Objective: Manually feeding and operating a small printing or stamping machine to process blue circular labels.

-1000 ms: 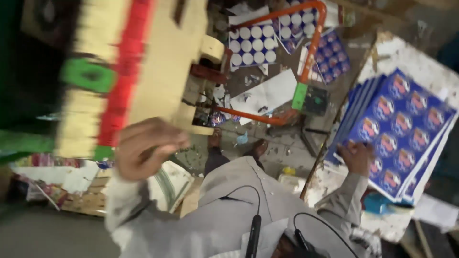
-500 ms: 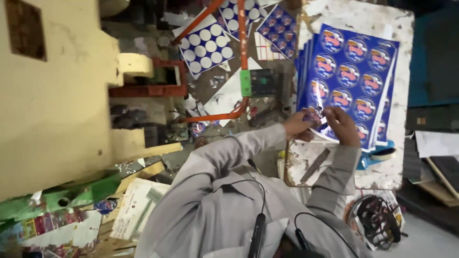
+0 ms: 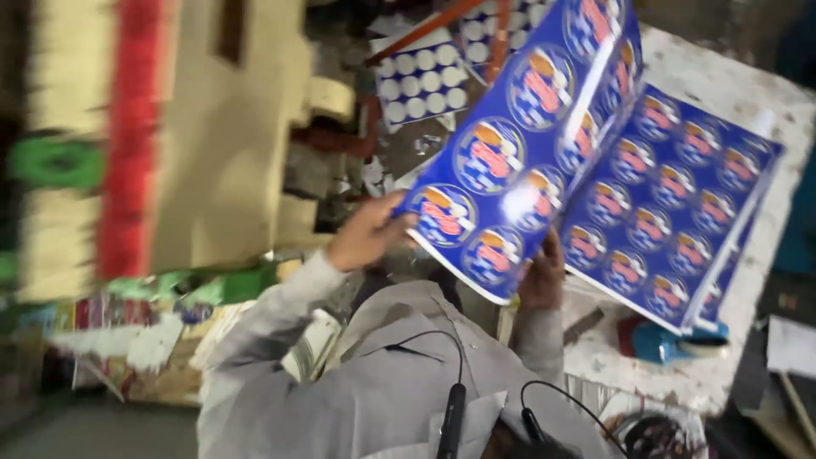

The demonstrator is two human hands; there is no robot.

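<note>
The blue printed sheet point(image 3: 527, 144), covered in rows of round label designs, is lifted off the stack of like sheets point(image 3: 680, 229) and hangs tilted in the air above the person's chest, its far end still over the stack. So the lift looks done as far as can be judged: one sheet is parted from the rest, and many remain on the white, worn tabletop point(image 3: 722, 93). The big cream machine point(image 3: 204, 144) stands to the left, blurred. The left hand point(image 3: 365, 234) pinches the sheet's near left corner, thumb on top and fingers point(image 3: 399, 223) curled beneath. The right hand point(image 3: 541, 276) grips the lower edge from behind, its fingers pressed together against the sheet's underside; its thumb is hidden.
</note>
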